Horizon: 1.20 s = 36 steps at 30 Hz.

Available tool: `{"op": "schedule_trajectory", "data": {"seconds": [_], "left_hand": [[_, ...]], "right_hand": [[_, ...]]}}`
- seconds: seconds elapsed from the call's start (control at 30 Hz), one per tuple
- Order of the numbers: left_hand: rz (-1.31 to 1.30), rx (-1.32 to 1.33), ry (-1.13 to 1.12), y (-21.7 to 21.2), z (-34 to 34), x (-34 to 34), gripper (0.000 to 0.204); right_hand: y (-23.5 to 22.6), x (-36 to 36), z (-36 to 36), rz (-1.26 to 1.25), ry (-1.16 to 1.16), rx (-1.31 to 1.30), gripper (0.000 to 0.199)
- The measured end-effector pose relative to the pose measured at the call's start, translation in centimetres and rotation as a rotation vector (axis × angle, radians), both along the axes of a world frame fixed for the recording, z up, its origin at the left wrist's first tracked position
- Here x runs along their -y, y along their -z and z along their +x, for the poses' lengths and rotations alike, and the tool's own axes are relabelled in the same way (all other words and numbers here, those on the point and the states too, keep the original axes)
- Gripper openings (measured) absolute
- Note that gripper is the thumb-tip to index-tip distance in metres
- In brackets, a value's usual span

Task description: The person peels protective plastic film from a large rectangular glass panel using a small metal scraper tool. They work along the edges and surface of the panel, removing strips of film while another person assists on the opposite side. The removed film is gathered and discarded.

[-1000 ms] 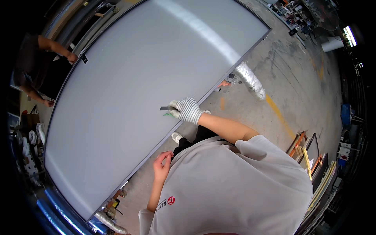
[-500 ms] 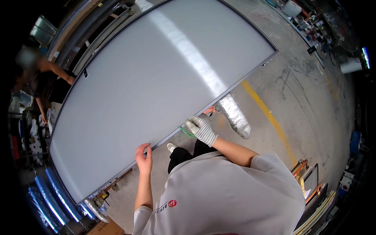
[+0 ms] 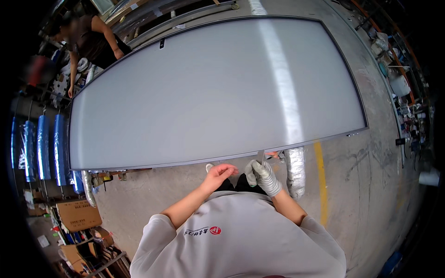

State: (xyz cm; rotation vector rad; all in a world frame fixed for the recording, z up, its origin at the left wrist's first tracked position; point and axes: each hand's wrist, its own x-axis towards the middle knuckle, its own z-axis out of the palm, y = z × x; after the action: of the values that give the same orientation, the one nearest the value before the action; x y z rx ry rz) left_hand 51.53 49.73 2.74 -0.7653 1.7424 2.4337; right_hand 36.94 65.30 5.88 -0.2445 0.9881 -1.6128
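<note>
A large framed panel (image 3: 194, 102), grey and frosted with a thin dark frame, lies flat in front of me. My right hand (image 3: 263, 177), in a grey-and-white striped glove, is closed round a thin, flat grey strip (image 3: 261, 155) that points up at the panel's near edge. A bit of green shows under that glove. My left hand (image 3: 219, 177) is bare and just below the near edge, apart from the frame. Its fingers are drawn together at the tips; whatever they pinch, if anything, is too small to make out.
Silver-wrapped padded supports (image 3: 295, 173) run under the panel. Another person (image 3: 95, 39) leans at its far left corner. Blue film-wrapped rolls (image 3: 42, 146) stand left, above a cardboard box (image 3: 79, 215). A yellow line (image 3: 321, 180) marks the floor; cluttered shelving (image 3: 401, 88) lies far right.
The view has turned, so the panel now lies more level across it. Both hands have come off the panel's near edge toward my body and closer together. The grey strip now shows above the glove.
</note>
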Motion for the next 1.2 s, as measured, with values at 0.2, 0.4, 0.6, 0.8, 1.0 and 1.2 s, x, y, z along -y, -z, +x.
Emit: {"op": "schedule_trajectory", "data": {"seconds": [0.2,0.4,0.6,0.8,1.0,1.2], "left_hand": [[0.444,-0.044,0.031,1.7,0.6,-0.8,0.024],[0.056,-0.174,-0.036,-0.5,4.0,4.1,0.019],[-0.355,-0.233,-0.259,0.3,9.6,9.6,0.018],[-0.159,-0.087,-0.390,1.4,17.5,14.6,0.020],[-1.151,0.135,-0.774,0.1,26.6,21.6,0.018],[-1.363,0.498,-0.609,-0.6,29.3,23.2,0.036]], "right_hand": [[-0.5,4.8,2.9,-0.441,-0.112,0.426,0.042],[0.3,10.9,6.8,-0.527,-0.057,0.926,0.038],[0.1,17.4,12.0,-0.319,-0.158,0.726,0.039],[-1.3,23.7,15.3,-0.016,-0.414,0.138,0.035],[1.6,25.8,11.6,0.445,-0.575,-1.387,0.041],[3.5,28.5,13.9,0.358,-0.749,-1.622,0.034]]}}
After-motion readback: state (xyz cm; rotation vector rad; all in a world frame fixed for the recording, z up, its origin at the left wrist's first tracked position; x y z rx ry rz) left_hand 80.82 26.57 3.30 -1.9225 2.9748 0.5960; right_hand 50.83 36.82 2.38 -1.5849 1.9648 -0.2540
